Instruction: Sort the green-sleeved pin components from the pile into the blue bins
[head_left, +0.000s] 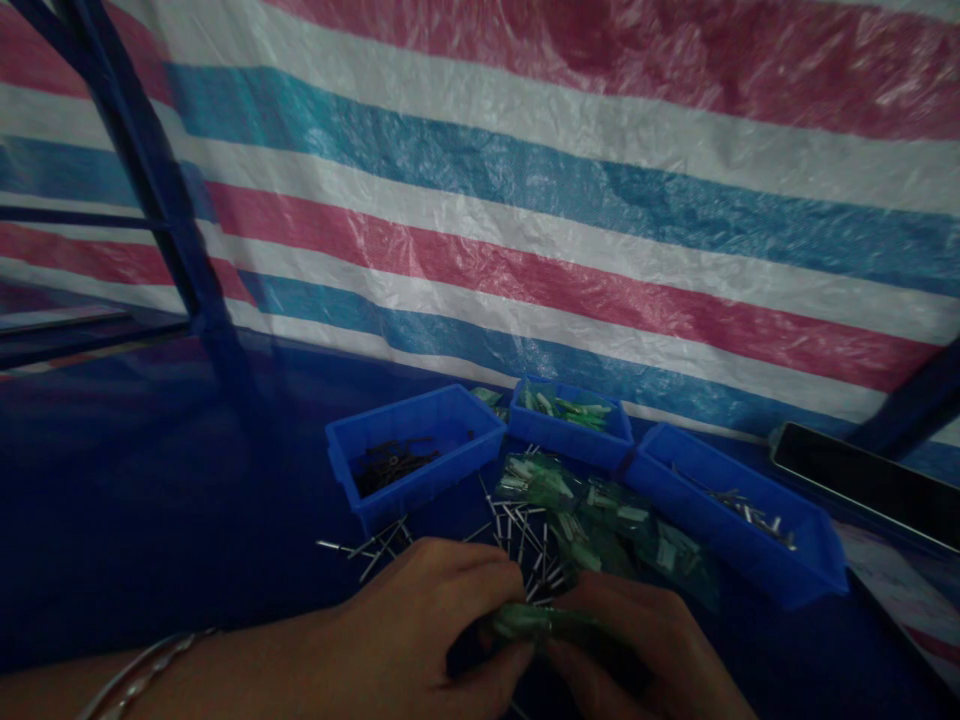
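At the bottom middle, my left hand point(420, 630) and my right hand point(637, 640) meet with bent fingers, both pinching a small green plastic bag point(529, 622). What the bag contains is hard to make out. Just beyond my fingers lies a loose pile of silver pop rivets point(525, 530) on the blue table. More rivets point(379, 540) are scattered past my left hand. Several filled green bags point(592, 510) are heaped beyond my right hand.
A blue bin point(420, 450) contains dark screw-like pieces. Green bags fill part of the middle blue bin point(574, 435), and rivets lie in the right blue bin point(735, 520). A dark phone-like slab point(870, 480) stands right. Behind hangs a striped plastic sheet point(525, 220).
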